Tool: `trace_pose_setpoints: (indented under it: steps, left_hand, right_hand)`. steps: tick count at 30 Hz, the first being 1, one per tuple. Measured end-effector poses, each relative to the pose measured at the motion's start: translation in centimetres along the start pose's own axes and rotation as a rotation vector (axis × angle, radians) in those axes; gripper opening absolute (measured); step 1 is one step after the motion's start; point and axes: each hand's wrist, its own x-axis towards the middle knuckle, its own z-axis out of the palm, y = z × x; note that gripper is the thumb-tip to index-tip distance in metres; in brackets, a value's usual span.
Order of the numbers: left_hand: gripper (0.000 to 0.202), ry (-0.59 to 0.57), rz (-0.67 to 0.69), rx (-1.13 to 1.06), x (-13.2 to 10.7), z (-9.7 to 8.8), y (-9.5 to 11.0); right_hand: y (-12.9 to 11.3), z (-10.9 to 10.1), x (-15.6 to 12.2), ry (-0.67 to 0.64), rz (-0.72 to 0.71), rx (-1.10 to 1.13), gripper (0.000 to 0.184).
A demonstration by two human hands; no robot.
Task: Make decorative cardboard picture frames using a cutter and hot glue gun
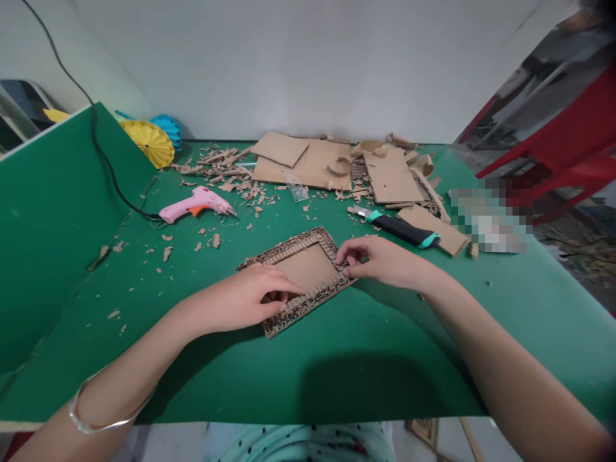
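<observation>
A rectangular cardboard frame [315,295] with raised corrugated borders and a flat bottom lies tilted on the green tabletop in front of me. My left hand [255,292] reaches over its left end, thumb outside and fingers inside, pinching the near border. At the right end, my right hand [368,260] has its thumb and curled fingers closed on the border near the corner. A utility knife [402,228] with a black and teal handle rests beyond my right hand, blade pointing left. The pink glue gun [199,203] lies beyond my left hand.
Cardboard sheets [320,163] and torn scraps [226,163] are heaped along the back wall, with a clear ruler [296,186] among them. A black cord [103,154] runs over the green side panel [58,212]. Yellow paper fan [151,142] stands back left; red chair [572,141] right.
</observation>
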Motion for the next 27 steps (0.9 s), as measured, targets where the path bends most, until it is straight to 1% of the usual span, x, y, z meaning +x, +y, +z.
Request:
trace_pose_setpoints:
  steps: [2, 4, 8, 11, 15, 18, 22, 24, 27]
  left_hand:
    - [0.03, 0.005, 0.002, 0.018, -0.1, 0.0, 0.1]
    - [0.028, 0.02, -0.001, 0.04, 0.0, 0.2, 0.4]
    - [0.027, 0.111, -0.063, 0.102, 0.5, 0.9, 0.9]
    - [0.03, 0.172, -0.105, 0.178, 1.4, 1.7, 1.4]
    - [0.031, 0.204, -0.083, 0.305, 3.0, 2.8, 2.2]
    - [0.032, 0.25, -0.084, 0.332, 4.4, 3.2, 2.7]
    - [0.026, 0.334, -0.062, 0.309, 5.5, 3.0, 3.1]
    - [0.024, 0.357, -0.032, 0.32, 5.4, 2.6, 3.3]
    - [0.024, 0.368, 0.008, 0.377, 4.7, 2.2, 3.6]
  right_hand:
    - [0.1, 0.0, -0.1, -0.014, -0.021, -0.02, 0.011]
    - [0.0, -0.1, -0.2, -0.017, -0.073, -0.064, 0.015]
    - [0.0, -0.3, -0.6, -0.001, -0.158, -0.163, 0.021]
    - [0.2, -0.3, -0.6, -0.028, -0.194, -0.221, 0.023]
    - [0.2, -0.3, -0.6, -0.035, -0.239, -0.272, 0.022]
    - [-0.3, -0.3, -0.9, -0.019, -0.286, -0.267, 0.021]
    - [-1.3, -0.4, -1.7, 0.042, -0.349, -0.204, 0.018]
    - [-1.8, -0.4, -2.1, 0.076, -0.336, -0.2, 0.017]
    - [-2.5, 0.1, -2.5, 0.102, -0.342, -0.286, 0.019]
